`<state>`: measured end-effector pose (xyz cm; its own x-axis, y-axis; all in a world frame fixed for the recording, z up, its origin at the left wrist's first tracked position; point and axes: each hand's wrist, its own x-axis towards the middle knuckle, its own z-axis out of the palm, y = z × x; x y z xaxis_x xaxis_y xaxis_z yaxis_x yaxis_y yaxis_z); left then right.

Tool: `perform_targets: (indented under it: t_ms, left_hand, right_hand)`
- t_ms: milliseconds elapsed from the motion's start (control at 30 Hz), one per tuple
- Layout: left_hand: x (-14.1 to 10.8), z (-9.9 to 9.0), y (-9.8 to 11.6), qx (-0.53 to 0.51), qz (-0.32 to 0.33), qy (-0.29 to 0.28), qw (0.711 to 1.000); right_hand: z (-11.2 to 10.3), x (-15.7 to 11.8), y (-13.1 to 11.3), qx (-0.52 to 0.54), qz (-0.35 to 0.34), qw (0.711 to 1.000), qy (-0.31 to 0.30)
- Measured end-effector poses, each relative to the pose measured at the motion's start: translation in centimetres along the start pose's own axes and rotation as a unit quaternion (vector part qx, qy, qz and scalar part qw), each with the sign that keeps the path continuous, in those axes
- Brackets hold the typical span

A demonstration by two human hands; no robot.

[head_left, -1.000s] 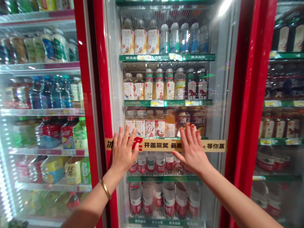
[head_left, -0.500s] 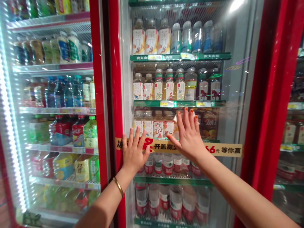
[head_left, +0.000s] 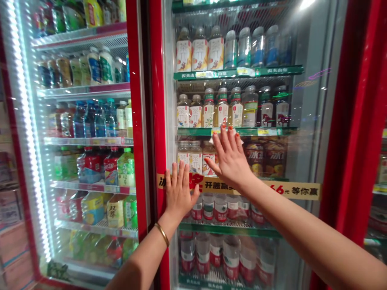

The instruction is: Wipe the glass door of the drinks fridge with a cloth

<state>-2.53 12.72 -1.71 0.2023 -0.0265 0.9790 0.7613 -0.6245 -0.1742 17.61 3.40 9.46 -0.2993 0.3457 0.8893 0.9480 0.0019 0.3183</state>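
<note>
My left hand (head_left: 180, 197) lies flat with fingers spread on the glass door (head_left: 305, 161) of a red-framed drinks cooler, over the left end of a gold banner (head_left: 302, 191). A gold bangle (head_left: 162, 235) circles that wrist. Higher and to the right, my right hand (head_left: 230, 155) presses a white cloth or tissue (head_left: 214, 132) to the same glass, fingers stretched out; the cloth shows past the fingertips, just under the second green shelf edge. Behind the glass, bottles (head_left: 222, 110) stand in rows.
The cooler's red frame (head_left: 159, 100) runs down beside my left arm. At the left stands another lit cooler (head_left: 90, 185) full of bottles and cartons. Pink boxes (head_left: 18, 249) are stacked at the far left. Part of a third cooler (head_left: 377, 201) shows at the right edge.
My right hand has slid up and left across the glass with the white cloth. My left hand stays on the banner's left end. The whole view has shifted slightly.
</note>
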Motion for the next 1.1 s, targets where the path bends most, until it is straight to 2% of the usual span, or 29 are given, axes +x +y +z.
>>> perform_targets:
  t_ms: [133,167,200,300,333,367,433,500,567,600,667,733,767,800,867,967,1033,1100]
  left_hand:
    - [-0.1,0.0,0.0,0.003,0.009,0.030,0.999]
    - [-0.1,0.1,0.0,0.005,0.008,0.039,0.999]
    - [-0.1,0.1,0.1,0.005,0.006,0.045,0.999]
    - [-0.2,0.2,0.3,0.012,-0.006,0.052,0.999]
    - [-0.2,0.3,0.3,0.017,-0.012,0.053,0.998]
    - [-0.3,0.3,0.3,0.020,-0.016,0.052,0.998]
    - [-0.4,0.4,0.2,0.017,-0.019,0.048,0.999]
    - [-0.5,0.6,0.1,0.012,-0.020,0.050,0.999]
    - [-0.5,0.6,0.0,0.010,-0.022,0.050,0.998]
    - [-0.4,0.6,0.0,0.008,-0.022,0.050,0.998]
    - [-0.4,0.4,0.1,-0.001,-0.021,0.050,0.999]
    - [-0.3,0.3,0.1,-0.006,-0.018,0.051,0.998]
    - [-0.3,0.2,0.1,-0.005,-0.014,0.050,0.999]
    - [-0.3,0.2,0.1,-0.004,-0.009,0.049,0.999]
    - [-0.3,0.3,-0.1,0.003,-0.001,0.047,0.999]
    - [-0.4,0.5,-0.2,0.013,-0.001,0.055,0.998]
    - [-0.4,0.5,-0.2,0.011,-0.004,0.053,0.999]
    - [-0.3,0.3,-0.1,0.003,-0.003,0.048,0.999]
  right_hand:
    - [1.2,-2.0,-1.7,0.018,-0.176,0.984,-0.030]
    - [1.3,-2.4,-1.5,0.015,-0.181,0.983,-0.020]
    - [1.2,-2.4,-1.1,0.009,-0.159,0.987,-0.002]
    - [0.7,-0.3,0.2,-0.001,-0.035,0.998,0.049]
    - [0.6,0.5,0.2,0.002,-0.016,0.998,0.053]
    - [0.7,1.1,-0.1,0.006,-0.020,0.999,0.050]
    - [1.2,1.0,-1.3,0.017,-0.084,0.996,0.023]
    - [1.8,-0.8,-2.5,0.026,-0.179,0.984,-0.007]
    - [1.8,-2.8,-2.6,0.023,-0.215,0.976,-0.015]
    - [1.6,-3.3,-2.2,0.015,-0.195,0.981,-0.009]
    - [0.8,-3.0,-1.1,-0.004,-0.106,0.994,0.011]
    - [0.3,-1.2,-0.4,-0.007,-0.028,0.999,0.022]
    - [0.2,-0.2,-0.6,-0.001,-0.014,1.000,0.021]
    - [0.4,0.5,-1.1,0.006,-0.021,1.000,0.016]
    - [1.3,0.7,-2.7,0.023,-0.079,0.997,0.000]
    - [2.4,-2.0,-4.2,0.034,-0.173,0.984,-0.008]
    - [2.1,-3.8,-3.3,0.020,-0.151,0.988,0.008]
    - [1.1,-4.1,-1.3,0.001,-0.068,0.997,0.029]
